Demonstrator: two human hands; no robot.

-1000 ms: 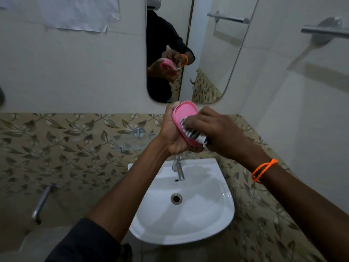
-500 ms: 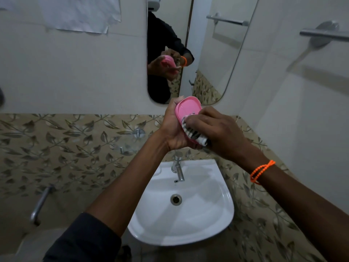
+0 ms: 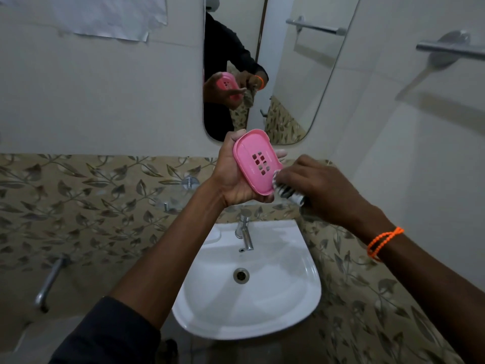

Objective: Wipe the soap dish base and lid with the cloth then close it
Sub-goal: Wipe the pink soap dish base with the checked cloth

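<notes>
My left hand (image 3: pixel 231 177) grips a pink oval soap dish base (image 3: pixel 256 161) above the sink, with its face and several drain holes turned toward me. My right hand (image 3: pixel 322 185) holds a bunched black-and-white striped cloth (image 3: pixel 284 190) against the dish's lower right edge. An orange bead bracelet (image 3: pixel 383 244) circles my right wrist. No separate lid is in sight.
A white wash basin (image 3: pixel 262 311) with a chrome tap (image 3: pixel 245 232) sits directly below my hands. A mirror (image 3: pixel 288 61) on the wall ahead reflects my hands. A towel bar (image 3: pixel 451 47) juts out at upper right. A wall tap (image 3: pixel 49 282) is at lower left.
My left hand has turned the pink dish so its holed face shows. My right hand with the cloth has slid from the dish's middle to its lower right edge.
</notes>
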